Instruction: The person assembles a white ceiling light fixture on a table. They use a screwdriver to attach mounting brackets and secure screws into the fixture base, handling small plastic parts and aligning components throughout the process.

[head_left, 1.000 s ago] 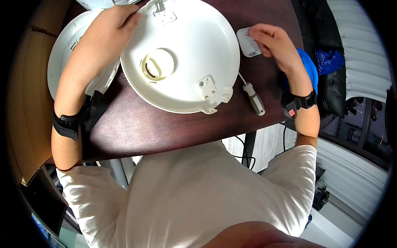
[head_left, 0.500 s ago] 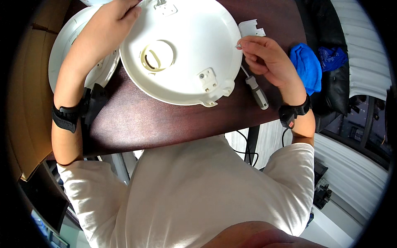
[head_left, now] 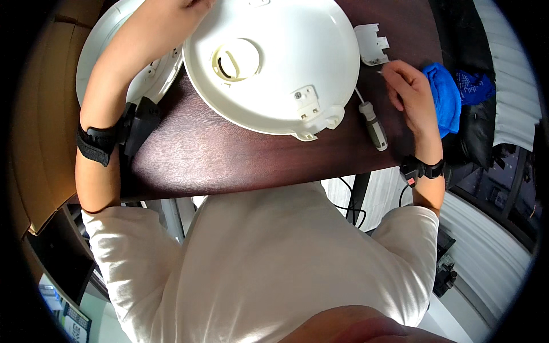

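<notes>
Table: dark reddish-brown and glossy, running from the left of the frame across to the right, the person seated at its near edge.
Big white disc: upper centre of the frame, lying on the table with its raised rim facing up; the left hand is at its upper-left rim, the right hand well off its right side.
Cardboard box: brown, tall along the left edge of the frame.
Second white disc: upper left, partly hidden under the left forearm.
Right hand: upper right, over the table, fingers curled; a pale speck shows at the fingertips, too blurred for me to tell whether they pinch anything.
Left hand: top edge of the frame, fingers cut off there, so I can't tell whether they grip the rim or merely lie by it.
Blue cloth: bunched just right of the right hand.
Small white plate: notched along one side, right of the big disc, just above the right fingertips.
Screwdriver: below and left of the right hand, grey-and-white handle downward, shaft toward the disc's rim.
</notes>
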`<state>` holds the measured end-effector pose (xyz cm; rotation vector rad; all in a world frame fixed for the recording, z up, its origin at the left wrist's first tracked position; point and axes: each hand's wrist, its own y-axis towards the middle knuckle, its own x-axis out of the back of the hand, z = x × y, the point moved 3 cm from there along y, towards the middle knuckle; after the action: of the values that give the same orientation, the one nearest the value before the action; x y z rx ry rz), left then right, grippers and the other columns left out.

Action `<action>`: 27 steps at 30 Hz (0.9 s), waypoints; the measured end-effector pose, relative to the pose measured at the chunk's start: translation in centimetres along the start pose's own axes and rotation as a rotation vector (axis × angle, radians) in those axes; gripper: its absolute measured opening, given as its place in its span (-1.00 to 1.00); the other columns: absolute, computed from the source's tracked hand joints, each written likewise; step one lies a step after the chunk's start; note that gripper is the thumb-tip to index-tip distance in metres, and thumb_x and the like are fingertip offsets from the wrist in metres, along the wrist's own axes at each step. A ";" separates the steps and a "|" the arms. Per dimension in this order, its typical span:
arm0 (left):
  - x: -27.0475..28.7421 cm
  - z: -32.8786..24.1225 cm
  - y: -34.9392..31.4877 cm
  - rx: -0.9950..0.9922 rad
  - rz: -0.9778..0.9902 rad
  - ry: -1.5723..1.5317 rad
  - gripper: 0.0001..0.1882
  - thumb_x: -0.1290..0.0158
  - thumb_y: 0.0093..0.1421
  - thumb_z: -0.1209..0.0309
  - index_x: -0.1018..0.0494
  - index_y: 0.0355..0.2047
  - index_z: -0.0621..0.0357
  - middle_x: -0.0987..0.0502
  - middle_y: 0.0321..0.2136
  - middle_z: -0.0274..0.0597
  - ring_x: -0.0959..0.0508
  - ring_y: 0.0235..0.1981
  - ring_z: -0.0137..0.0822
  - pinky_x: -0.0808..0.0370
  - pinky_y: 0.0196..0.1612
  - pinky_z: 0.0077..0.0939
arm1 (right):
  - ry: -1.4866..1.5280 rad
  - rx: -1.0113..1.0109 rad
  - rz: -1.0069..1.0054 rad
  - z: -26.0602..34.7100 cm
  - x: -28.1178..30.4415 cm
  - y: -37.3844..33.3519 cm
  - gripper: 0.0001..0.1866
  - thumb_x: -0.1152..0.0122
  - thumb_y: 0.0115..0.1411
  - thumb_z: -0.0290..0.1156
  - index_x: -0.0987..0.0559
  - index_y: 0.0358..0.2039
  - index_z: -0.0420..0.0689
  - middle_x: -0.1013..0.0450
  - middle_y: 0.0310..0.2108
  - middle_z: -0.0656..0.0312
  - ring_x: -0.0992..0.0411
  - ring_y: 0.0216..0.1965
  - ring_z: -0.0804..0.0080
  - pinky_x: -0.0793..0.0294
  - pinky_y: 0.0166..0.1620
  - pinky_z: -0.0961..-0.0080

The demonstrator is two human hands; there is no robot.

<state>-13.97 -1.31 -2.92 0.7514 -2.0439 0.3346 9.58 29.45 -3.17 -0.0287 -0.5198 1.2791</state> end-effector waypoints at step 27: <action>0.2 -0.5 -0.6 0.193 0.016 -0.026 -0.47 0.01 0.38 0.20 -0.31 0.23 0.32 -0.53 0.00 0.09 -0.56 -0.05 -0.34 -0.47 -0.02 -0.54 | -0.442 0.263 -0.100 -4.7 1.7 -0.5 -0.82 -0.25 0.22 -0.44 -0.60 -0.16 -0.13 -0.41 -0.58 0.31 -0.33 -0.58 0.63 -0.30 -0.51 0.60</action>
<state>-13.37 -1.58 -2.54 0.8601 -2.0624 0.5398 12.17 32.12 -6.54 0.5034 -0.7152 1.2494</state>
